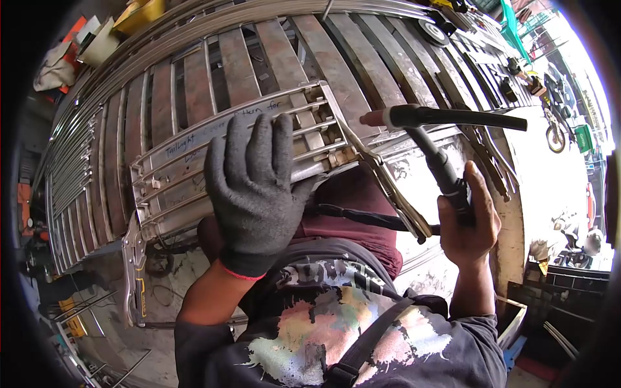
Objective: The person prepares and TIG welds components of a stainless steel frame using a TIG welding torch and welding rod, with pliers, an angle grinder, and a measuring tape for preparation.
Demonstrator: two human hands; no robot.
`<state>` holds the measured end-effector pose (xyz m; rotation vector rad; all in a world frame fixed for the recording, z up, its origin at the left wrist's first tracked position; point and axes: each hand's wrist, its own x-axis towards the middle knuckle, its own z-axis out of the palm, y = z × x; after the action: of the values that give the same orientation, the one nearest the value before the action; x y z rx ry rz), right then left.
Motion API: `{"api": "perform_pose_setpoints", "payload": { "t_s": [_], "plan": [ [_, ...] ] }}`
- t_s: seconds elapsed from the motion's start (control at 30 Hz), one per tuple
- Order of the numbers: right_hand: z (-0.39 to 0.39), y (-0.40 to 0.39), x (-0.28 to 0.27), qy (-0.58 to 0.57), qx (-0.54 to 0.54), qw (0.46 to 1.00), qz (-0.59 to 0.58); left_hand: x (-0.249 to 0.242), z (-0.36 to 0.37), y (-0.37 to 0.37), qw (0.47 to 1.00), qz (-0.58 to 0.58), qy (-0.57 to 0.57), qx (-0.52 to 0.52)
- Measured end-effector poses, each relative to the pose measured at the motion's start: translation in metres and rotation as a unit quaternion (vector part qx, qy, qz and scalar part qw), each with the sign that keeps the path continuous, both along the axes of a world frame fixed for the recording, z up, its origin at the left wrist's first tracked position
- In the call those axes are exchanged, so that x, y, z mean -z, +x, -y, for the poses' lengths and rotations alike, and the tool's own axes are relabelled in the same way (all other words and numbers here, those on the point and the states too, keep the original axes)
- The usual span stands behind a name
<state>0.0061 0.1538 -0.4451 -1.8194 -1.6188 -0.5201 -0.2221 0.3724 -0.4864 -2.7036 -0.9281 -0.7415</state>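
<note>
My left hand (pixel 255 181), in a dark grey glove with a red cuff, lies over a metal frame (pixel 317 139) of thin parallel bars, its fingers stretched out and nothing gripped. Handwriting shows on a flat strip of that frame. Locking pliers (pixel 134 275) hang at the frame's left corner, and a second long-handled clamp (pixel 388 187) sits at its right corner. My bare right hand (pixel 471 223) is closed round the handle of a black welding torch (pixel 440 165). The torch's reddish nozzle points left, to the right of the frame.
Under the frame is a slatted metal table (pixel 239 64). Thin metal rods (pixel 74 161) lie at its left, and a grinding disc (pixel 433 32) is at the back. A dark cable (pixel 362 218) crosses my lap. A yellow container (pixel 139 16) stands at the upper left.
</note>
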Motion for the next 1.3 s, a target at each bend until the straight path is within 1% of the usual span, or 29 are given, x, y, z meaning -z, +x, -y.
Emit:
{"api": "perform_pose_setpoints", "payload": {
  "t_s": [0.07,0.1,0.3,0.6,1.1,1.2,1.27,1.3],
  "plan": [
    [-0.005,0.0,0.002,-0.02,-0.008,1.0,-0.003,0.003,-0.004,-0.003,1.0,-0.016,0.01,-0.019],
    [-0.009,0.001,0.004,-0.017,-0.013,1.0,-0.002,0.006,-0.005,-0.002,1.0,0.014,0.007,-0.015],
    [-0.021,0.006,0.009,-0.013,-0.034,0.999,-0.008,0.008,-0.004,-0.01,0.999,-0.024,0.027,-0.021],
    [-0.03,0.006,0.011,-0.021,-0.056,0.997,-0.042,0.018,-0.004,-0.009,0.998,-0.023,0.056,-0.026],
    [-0.03,0.004,0.011,-0.021,-0.051,0.998,-0.033,0.011,-0.001,-0.007,0.998,-0.048,0.035,-0.029],
    [-0.03,0.004,0.011,-0.03,-0.053,0.997,-0.044,0.013,-0.001,-0.008,0.998,-0.043,0.045,-0.03],
    [-0.027,0.005,0.012,-0.043,-0.053,0.996,-0.051,0.025,-0.008,-0.008,0.994,-0.033,0.1,-0.023],
    [-0.026,0.005,0.011,-0.052,-0.054,0.996,-0.052,0.026,-0.008,-0.008,0.995,-0.025,0.094,-0.021]
  ]
}}
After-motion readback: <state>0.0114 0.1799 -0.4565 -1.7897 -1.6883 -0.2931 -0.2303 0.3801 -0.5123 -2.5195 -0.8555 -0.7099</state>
